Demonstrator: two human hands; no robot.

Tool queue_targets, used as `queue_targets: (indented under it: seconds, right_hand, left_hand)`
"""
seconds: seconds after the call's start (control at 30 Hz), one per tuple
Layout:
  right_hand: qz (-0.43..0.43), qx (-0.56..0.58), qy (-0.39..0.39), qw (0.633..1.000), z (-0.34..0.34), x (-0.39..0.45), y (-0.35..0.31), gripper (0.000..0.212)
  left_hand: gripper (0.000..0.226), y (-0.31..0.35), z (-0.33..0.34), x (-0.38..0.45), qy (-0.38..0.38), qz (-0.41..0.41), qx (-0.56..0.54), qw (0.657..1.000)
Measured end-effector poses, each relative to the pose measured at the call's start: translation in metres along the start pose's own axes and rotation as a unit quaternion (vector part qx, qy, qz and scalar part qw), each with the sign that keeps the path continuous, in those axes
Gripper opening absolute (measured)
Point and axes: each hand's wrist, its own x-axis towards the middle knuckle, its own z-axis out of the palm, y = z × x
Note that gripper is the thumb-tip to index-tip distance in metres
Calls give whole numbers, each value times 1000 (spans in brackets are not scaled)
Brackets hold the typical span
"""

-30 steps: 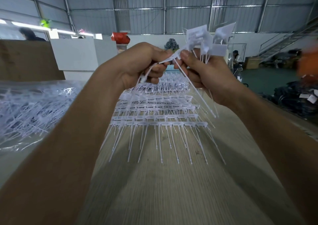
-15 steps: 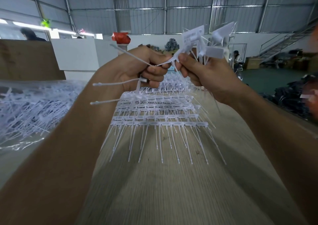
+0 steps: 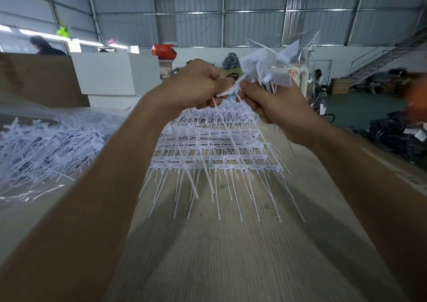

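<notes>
Two hands are working close together, raised above the bench (image 3: 231,267). The left hand (image 3: 196,86) is curling its fingers and pinching one end of a single tie (image 3: 227,91), a thin white plastic strip slanting up towards the right. The right hand (image 3: 275,105) is pinching the other end of that strip with thumb and forefinger while also gripping one bunch of flagged ties (image 3: 265,70). The bunch's flat white flags are fanning out above the knuckles and its thin tails are hanging below the hand. At least four flags are showing there, and blur is hiding any exact count.

Under the hands, rows of ties (image 3: 217,160) are lying on the bench, each row side by side with its tails pointing towards the camera. At least five rows are telling apart clearly, and the farther ones are merging behind the hands. To the left, one heap of loose ties (image 3: 46,146) is lying tangled on a clear plastic sheet (image 3: 30,194).

Two people are showing in the background, one (image 3: 44,46) at far left and one (image 3: 319,76) at right.
</notes>
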Motion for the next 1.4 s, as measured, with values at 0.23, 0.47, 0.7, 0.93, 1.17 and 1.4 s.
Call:
queue_targets:
  seconds: [0.23,0.47,0.7,0.93,1.17,1.4]
  right_hand:
    - [27,-67,-11,997,-3,1,3,26]
    - [-19,-288,-6,957,-1,4,10,24]
    - [27,-115,24,993,-4,7,13,36]
    - [22,-48,-2,999,0,2,9,42]
    - [19,8,-70,997,-5,-3,8,23]
    - [37,63,-41,996,-6,3,8,22]
  left_hand:
    - [24,-2,6,3,15,101,185,977]
    - [31,2,11,-1,-57,130,307,941]
    - [14,-5,9,4,-51,118,245,961]
    - [21,-6,3,-3,-99,112,132,980]
    - [17,-7,-1,-4,3,113,46,993]
    - [22,-3,4,0,43,85,92,991]
